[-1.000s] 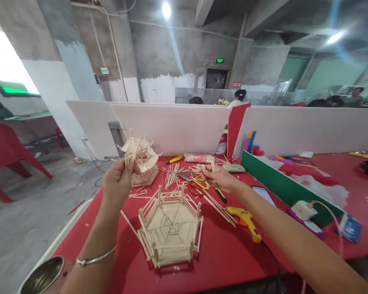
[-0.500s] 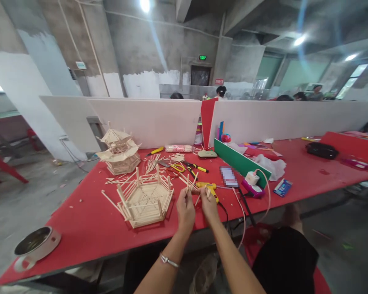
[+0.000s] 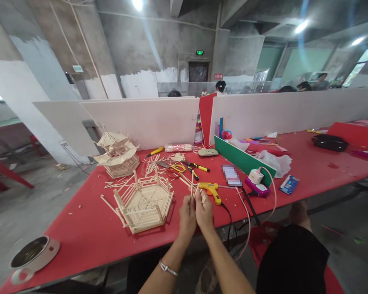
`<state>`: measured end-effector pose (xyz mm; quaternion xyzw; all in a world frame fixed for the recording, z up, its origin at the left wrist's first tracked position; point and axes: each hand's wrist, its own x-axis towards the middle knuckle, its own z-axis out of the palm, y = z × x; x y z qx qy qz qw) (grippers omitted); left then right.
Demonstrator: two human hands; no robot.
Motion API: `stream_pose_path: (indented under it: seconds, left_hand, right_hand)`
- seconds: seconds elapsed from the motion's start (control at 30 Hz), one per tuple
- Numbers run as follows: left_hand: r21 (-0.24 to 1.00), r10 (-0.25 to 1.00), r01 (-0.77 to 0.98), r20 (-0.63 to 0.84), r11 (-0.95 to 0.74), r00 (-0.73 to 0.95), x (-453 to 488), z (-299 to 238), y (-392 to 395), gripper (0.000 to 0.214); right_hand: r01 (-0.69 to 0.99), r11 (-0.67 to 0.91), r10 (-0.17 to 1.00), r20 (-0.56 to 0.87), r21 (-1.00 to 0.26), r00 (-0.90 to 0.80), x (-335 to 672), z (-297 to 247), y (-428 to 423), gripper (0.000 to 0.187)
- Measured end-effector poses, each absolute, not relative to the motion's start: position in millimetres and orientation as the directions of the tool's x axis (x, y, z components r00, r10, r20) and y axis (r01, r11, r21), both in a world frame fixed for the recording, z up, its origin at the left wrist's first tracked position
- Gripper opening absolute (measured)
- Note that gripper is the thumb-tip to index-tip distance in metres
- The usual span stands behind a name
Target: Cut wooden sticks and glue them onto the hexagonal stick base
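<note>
My left hand (image 3: pixel 187 214) is closed on thin wooden sticks (image 3: pixel 192 183) that point up from its fingertips. Against it, my right hand (image 3: pixel 204 208) is also closed, with short wooden stick ends showing between its fingers. The two hands touch above the red table's front part. Left of them sits a hexagonal wooden-stick frame (image 3: pixel 149 202) with low stacked walls and upright posts. Just beyond my right hand lies a yellow glue gun (image 3: pixel 213 191). A finished-looking stick pagoda (image 3: pixel 116 153) with tiered roofs stands farther back on the left.
Loose sticks (image 3: pixel 153 164), pliers (image 3: pixel 198 167) and a yellow-handled cutter (image 3: pixel 155 151) lie behind the frame. A phone (image 3: pixel 231 175), a charger on a purple power strip (image 3: pixel 257 185) and a green board (image 3: pixel 245 160) are on the right. A mug (image 3: pixel 37 257) stands at the left corner.
My hands have come together; the sticks that were spread between them now stand more upright. The glue gun is less covered by my right hand. The view has shifted slightly.
</note>
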<state>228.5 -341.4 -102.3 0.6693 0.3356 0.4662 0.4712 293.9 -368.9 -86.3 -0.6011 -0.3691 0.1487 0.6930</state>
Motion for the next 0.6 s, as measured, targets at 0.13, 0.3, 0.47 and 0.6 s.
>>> stream_pose_path:
  seconds: [0.13,0.3,0.47,0.6]
  left_hand:
    - [0.949,0.862,-0.019,0.294,-0.315,0.413,225.2,-100.4,-339.6,0.020]
    - [0.943,0.806,-0.078,0.318,-0.323,0.499,219.7,-96.5,-336.2,0.025]
    - [0.941,0.778,-0.103,0.326,-0.323,0.537,214.8,-97.8,-333.9,0.027]
    - [0.945,0.736,-0.132,0.315,-0.298,0.599,210.0,-98.8,-331.7,0.032]
  right_hand:
    - [0.207,0.279,0.728,0.348,-0.938,0.591,296.7,-87.3,-367.1,0.040]
    - [0.280,0.283,0.733,0.395,-0.917,0.554,299.0,-95.6,-362.9,0.038]
    - [0.350,0.299,0.729,0.449,-0.888,0.516,299.8,-98.4,-361.5,0.038]
    - [0.364,0.313,0.731,0.467,-0.877,0.497,299.8,-96.8,-362.7,0.037]
